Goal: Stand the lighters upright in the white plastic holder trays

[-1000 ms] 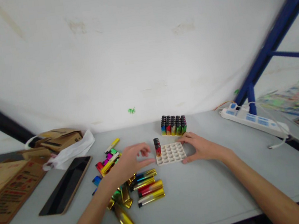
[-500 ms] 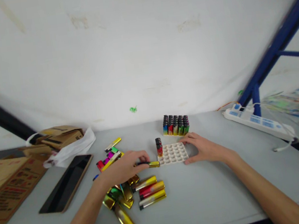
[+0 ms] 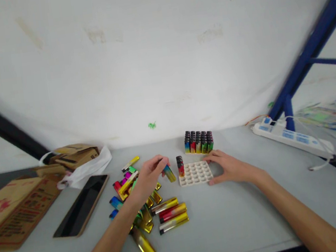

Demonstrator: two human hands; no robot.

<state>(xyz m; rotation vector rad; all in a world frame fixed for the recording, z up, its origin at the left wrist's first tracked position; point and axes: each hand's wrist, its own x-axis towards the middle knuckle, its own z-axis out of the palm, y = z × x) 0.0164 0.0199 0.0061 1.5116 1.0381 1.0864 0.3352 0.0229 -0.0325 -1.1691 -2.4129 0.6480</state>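
Pinched in my left hand [image 3: 151, 174] is a blue-and-yellow lighter [image 3: 169, 173], tilted with its yellow end down, just left of the white tray [image 3: 197, 173]. The tray has rows of small holes, and a few red lighters [image 3: 180, 169] stand upright in its left column. My right hand [image 3: 228, 167] grips the tray's right edge between thumb and fingers. Below my left hand lies a loose pile of shiny lighters [image 3: 144, 250] in gold, red, green and blue. Several of them, such as a red one [image 3: 173, 213], lie side by side nearer the middle.
A block of upright lighters [image 3: 198, 142] stands behind the tray. To the left are a phone [image 3: 81, 207], a white plastic bag [image 3: 88, 172] and cardboard boxes [image 3: 20, 209]. A power strip [image 3: 295, 139] with cables lies at the right, by a blue metal frame [image 3: 302, 61].
My left hand has lifted slightly and turned the lighter from lying flat to pointing down. My right hand keeps its place on the tray. The view has shifted a little.
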